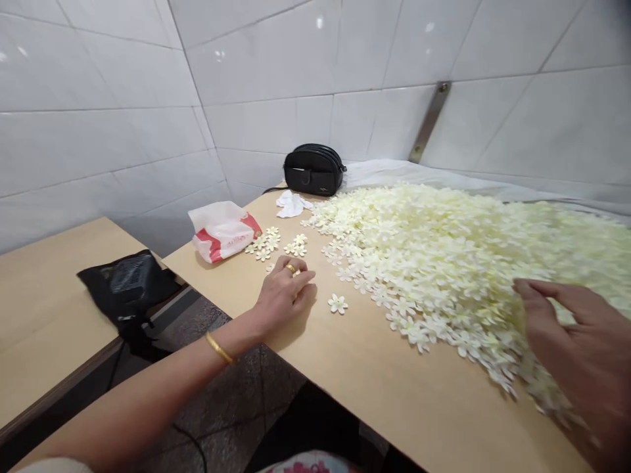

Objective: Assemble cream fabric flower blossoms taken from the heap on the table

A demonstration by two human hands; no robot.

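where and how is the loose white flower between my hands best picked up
Probably pinch the loose white flower by opposite petal edges, from above on the left hand's side: it lies flat, petals spread, with bare tabletop there, while the flower heap lies to its right.

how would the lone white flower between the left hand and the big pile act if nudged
The lone white flower probably weighs little, being small and thin-looking. Lying flat and spread open, it would likely slide rather than roll.
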